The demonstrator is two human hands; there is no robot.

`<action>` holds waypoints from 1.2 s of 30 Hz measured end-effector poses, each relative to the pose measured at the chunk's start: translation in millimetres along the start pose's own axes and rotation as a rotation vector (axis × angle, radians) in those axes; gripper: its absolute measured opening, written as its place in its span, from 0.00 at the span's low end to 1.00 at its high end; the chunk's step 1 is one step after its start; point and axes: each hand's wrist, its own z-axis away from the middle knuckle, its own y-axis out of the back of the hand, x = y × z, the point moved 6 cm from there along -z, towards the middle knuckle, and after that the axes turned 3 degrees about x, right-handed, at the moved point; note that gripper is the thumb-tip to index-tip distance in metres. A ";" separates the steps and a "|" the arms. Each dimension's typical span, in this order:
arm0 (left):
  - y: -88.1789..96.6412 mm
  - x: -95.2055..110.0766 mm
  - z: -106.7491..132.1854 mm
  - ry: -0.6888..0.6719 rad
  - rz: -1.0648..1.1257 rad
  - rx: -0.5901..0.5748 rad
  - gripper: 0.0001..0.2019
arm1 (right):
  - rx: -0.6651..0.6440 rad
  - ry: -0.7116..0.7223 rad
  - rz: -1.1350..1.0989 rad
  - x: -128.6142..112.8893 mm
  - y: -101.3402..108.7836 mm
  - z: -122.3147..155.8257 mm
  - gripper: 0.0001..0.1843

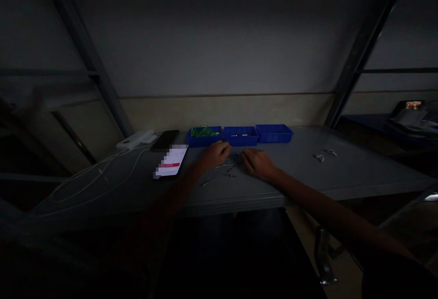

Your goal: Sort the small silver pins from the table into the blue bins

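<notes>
My left hand (216,154) is just in front of the blue bins, fingers curled together; whatever they hold is hidden or too small to name. Across a small gap is my right hand (258,163), its fingers also closed and bent down to the table beside a loose group of thin metal pieces (234,165). What the right fingertips grip, if anything, cannot be made out. Nearer the front edge lie a slim pen-like metal piece (207,181) and a short metal piece (229,175). The middle blue bin (240,142) has a few shiny slim pieces in it.
Left of it stands a blue bin (204,142) with green plastic packaging; another blue bin (274,135) is at the right. A lit phone (171,164), a dark phone (165,140), a white power strip (136,139) and cables occupy the left. Small white items (319,158) lie right.
</notes>
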 end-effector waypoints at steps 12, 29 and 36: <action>-3.5 6.3 2.2 -0.042 0.130 -0.019 0.13 | 0.115 -0.021 -0.096 2.4 8.7 2.0 0.15; 5.9 13.3 4.4 -0.087 0.278 0.070 0.07 | 0.241 -0.219 -0.323 21.4 9.4 1.4 0.14; 10.3 12.1 3.6 -0.107 0.174 0.129 0.07 | 0.189 -0.189 -0.325 16.5 8.5 0.8 0.16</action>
